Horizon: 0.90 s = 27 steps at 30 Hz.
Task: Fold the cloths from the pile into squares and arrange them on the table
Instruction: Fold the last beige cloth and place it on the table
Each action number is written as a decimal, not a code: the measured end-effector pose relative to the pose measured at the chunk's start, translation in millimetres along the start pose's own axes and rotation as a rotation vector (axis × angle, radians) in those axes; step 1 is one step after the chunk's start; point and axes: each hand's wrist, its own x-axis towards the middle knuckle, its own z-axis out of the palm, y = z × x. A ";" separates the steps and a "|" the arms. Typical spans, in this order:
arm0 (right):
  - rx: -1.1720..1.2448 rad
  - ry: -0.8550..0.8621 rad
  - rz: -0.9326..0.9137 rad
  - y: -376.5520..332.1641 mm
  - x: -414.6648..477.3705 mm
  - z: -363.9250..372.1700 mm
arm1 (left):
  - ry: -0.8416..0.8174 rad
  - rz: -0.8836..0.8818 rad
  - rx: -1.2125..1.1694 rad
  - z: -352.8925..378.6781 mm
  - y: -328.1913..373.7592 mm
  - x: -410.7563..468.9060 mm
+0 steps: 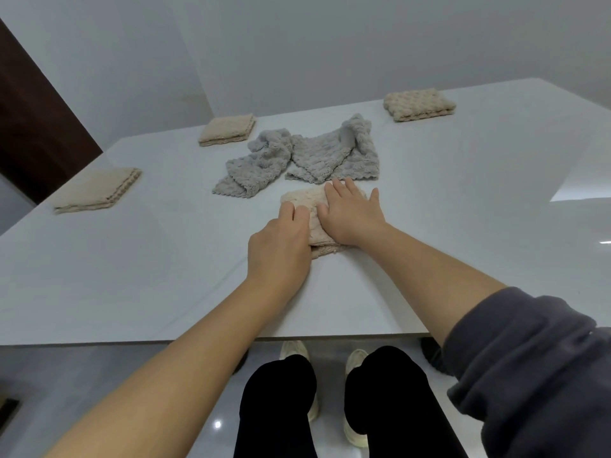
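Note:
A beige cloth (305, 198), folded small, lies on the white table (463, 193) in front of me. My right hand (350, 214) presses flat on its right part with fingers spread. My left hand (281, 246) rests on its left near edge, fingers bent down over it; whether they pinch the cloth is hidden. Just behind lies a loose pile of grey cloths (297, 160), unfolded. Three folded beige squares sit further out: one at the left (99, 190), one at the back left (228, 129), one at the back right (419, 104).
The table's near edge (231, 340) runs across below my forearms, with my legs and shoes under it. A dark door stands at the far left (29, 127). White walls close in behind the table.

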 end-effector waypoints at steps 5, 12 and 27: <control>0.004 -0.029 -0.016 -0.7 -3.2 -2.9 | -0.013 0.138 -0.005 -2.2 -13.9 -6.5; 0.005 -0.049 -0.016 -2.3 -5.0 -4.2 | -0.389 0.248 0.052 1.5 -27.0 7.6; 0.000 -0.011 -0.193 -5.9 -17.9 -23.2 | -0.365 0.107 -0.293 -14.2 -38.3 33.6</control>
